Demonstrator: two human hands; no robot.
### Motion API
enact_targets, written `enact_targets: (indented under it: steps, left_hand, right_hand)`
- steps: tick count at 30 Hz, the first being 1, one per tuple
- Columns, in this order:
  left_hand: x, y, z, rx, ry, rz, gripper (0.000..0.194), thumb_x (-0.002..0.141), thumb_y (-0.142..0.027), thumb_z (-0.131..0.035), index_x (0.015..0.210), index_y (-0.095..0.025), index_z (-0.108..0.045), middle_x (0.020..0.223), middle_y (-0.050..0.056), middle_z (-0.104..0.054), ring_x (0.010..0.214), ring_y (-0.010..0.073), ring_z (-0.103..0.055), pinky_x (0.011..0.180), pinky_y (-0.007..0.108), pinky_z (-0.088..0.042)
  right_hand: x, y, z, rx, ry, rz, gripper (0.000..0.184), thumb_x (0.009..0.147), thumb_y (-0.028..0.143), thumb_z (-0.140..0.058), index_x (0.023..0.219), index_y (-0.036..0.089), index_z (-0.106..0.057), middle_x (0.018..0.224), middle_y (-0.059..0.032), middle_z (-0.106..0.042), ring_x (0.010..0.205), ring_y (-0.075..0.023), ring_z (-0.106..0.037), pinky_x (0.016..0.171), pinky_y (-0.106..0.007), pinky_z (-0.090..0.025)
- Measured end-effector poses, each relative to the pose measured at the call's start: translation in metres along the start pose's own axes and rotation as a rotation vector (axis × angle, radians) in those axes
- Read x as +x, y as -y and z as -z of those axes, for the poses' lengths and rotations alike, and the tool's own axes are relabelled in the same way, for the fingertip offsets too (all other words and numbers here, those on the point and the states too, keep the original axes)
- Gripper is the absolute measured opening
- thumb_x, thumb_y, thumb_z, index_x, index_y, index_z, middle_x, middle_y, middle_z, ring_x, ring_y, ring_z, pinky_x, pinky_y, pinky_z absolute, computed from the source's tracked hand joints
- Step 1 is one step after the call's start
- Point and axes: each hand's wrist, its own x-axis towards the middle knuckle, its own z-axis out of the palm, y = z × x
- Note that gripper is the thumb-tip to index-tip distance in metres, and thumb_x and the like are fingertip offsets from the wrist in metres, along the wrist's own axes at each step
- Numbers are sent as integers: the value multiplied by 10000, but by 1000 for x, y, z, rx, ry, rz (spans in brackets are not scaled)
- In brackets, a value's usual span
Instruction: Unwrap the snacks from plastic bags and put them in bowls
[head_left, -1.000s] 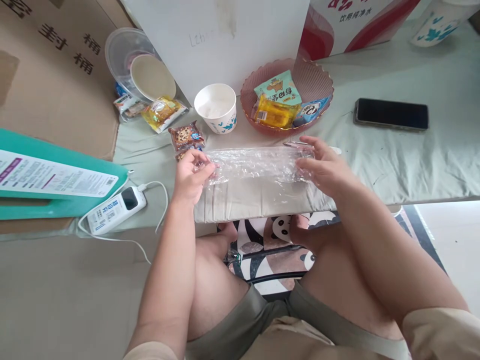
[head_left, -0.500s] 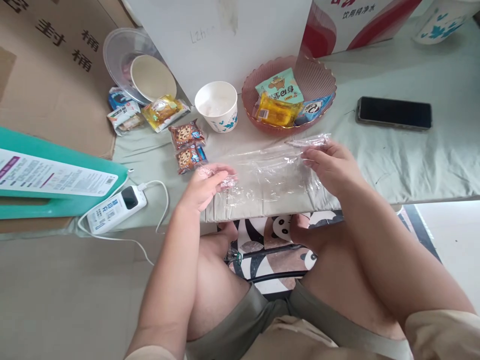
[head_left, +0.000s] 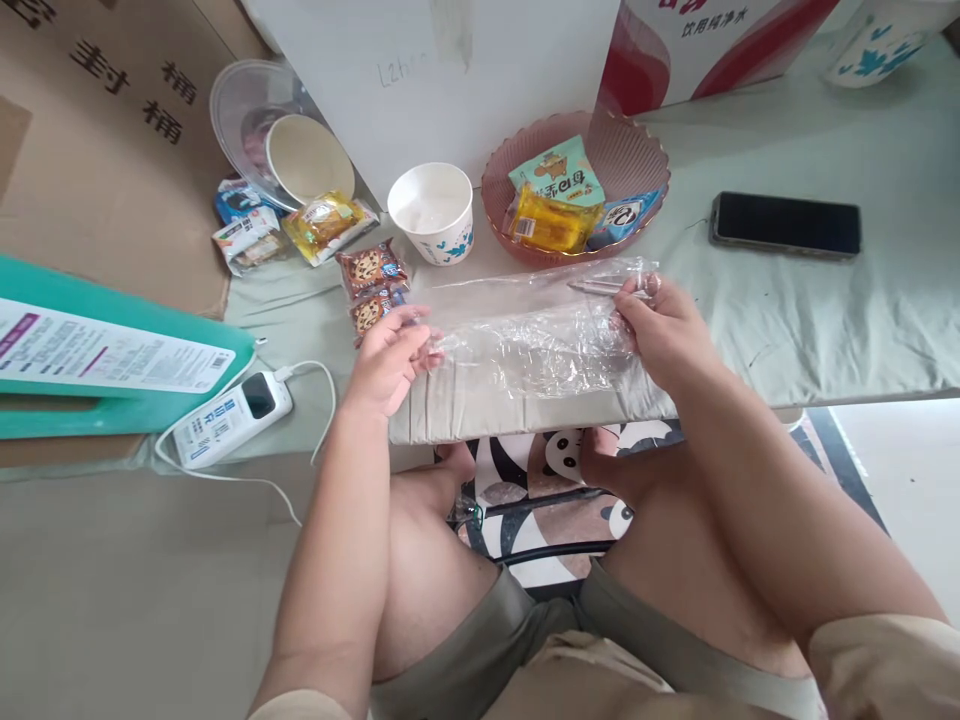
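Note:
A clear plastic bag (head_left: 540, 350) is stretched out flat between my two hands, just above the cloth near the table's front edge. My left hand (head_left: 394, 355) pinches its left end, thumb against the fingers. At the other end my right hand (head_left: 660, 325) grips the crumpled top corner. Beside my left fingers lie two small cookie packets (head_left: 371, 270), the lower one partly covered by the hand. Behind the bag stand a white paper cup (head_left: 433, 215) and a pink ribbed bowl (head_left: 637, 150) with several wrapped snacks in it.
A phone (head_left: 786, 225) lies at the right. More snack packets (head_left: 326, 225) and a tipped paper cup (head_left: 309, 160) are at the back left. Nearer are a power strip (head_left: 232, 420) with its white cable and a green jug (head_left: 112, 350). Boxes (head_left: 487, 90) stand along the back.
My left hand has moved a little left and up, over the lower cookie packet, drawing the plastic bag wider. My right hand keeps its grip and has shifted only slightly.

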Motion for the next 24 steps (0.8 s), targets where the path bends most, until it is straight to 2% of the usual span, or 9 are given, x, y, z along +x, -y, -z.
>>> enact_targets:
  steps: [3,7,9,12,15,18,20,24]
  left_hand:
    - [7,7,-6,93,-35,43,414,736,-394,-808,1038,-202,-601,737,12,-685,619,168,-713,499,226,-538]
    - [13,19,-11,155,-188,-123,475,716,-318,-815,1073,-243,-510,803,-12,-700,583,132,-689,484,198,-509]
    - [13,25,-13,153,-213,-183,481,700,-309,-822,1049,-255,-497,843,-21,-700,596,117,-686,488,188,-499]
    - [13,30,-12,240,-239,-240,328,730,-299,-787,954,-230,-558,824,-13,-683,650,121,-683,529,198,-500]
    - [12,30,-8,413,-307,-334,142,810,-310,-713,838,-210,-617,796,5,-677,739,148,-671,637,243,-535]
    - [10,27,-6,566,-374,-453,116,854,-298,-690,796,-212,-638,814,6,-683,809,154,-642,788,276,-547]
    - [7,25,-8,527,-380,-470,129,878,-306,-681,802,-216,-627,794,-3,-661,767,137,-616,752,254,-536]
    - [2,20,-17,209,-292,-337,209,915,-361,-684,832,-226,-548,695,-32,-607,634,94,-589,572,190,-487]
  right_hand:
    - [1,-1,-3,2,-11,32,198,864,289,-702,808,244,-518,555,77,-474,412,-73,-364,399,-237,-246]
    - [2,-2,-5,13,-67,57,220,873,308,-696,814,252,-491,536,81,-468,411,-80,-352,401,-244,-231]
    - [3,-3,-6,-12,-75,52,218,875,314,-691,817,252,-491,545,76,-491,409,-78,-349,402,-248,-219]
    - [2,-3,-7,-65,-73,62,225,873,336,-693,813,252,-493,557,70,-500,415,-81,-363,412,-258,-230]
    - [2,-3,-7,-102,-77,85,234,861,370,-698,815,257,-498,559,67,-486,429,-89,-384,428,-267,-248]
    - [3,-3,-7,-119,-89,78,230,843,384,-696,813,262,-503,563,64,-488,435,-94,-390,435,-274,-257]
    - [4,-4,-7,-123,-100,57,227,828,385,-695,808,262,-505,557,65,-490,427,-92,-383,430,-275,-253]
    - [5,-6,-9,-122,-109,32,253,812,412,-714,828,261,-511,586,62,-531,421,-83,-391,427,-269,-253]
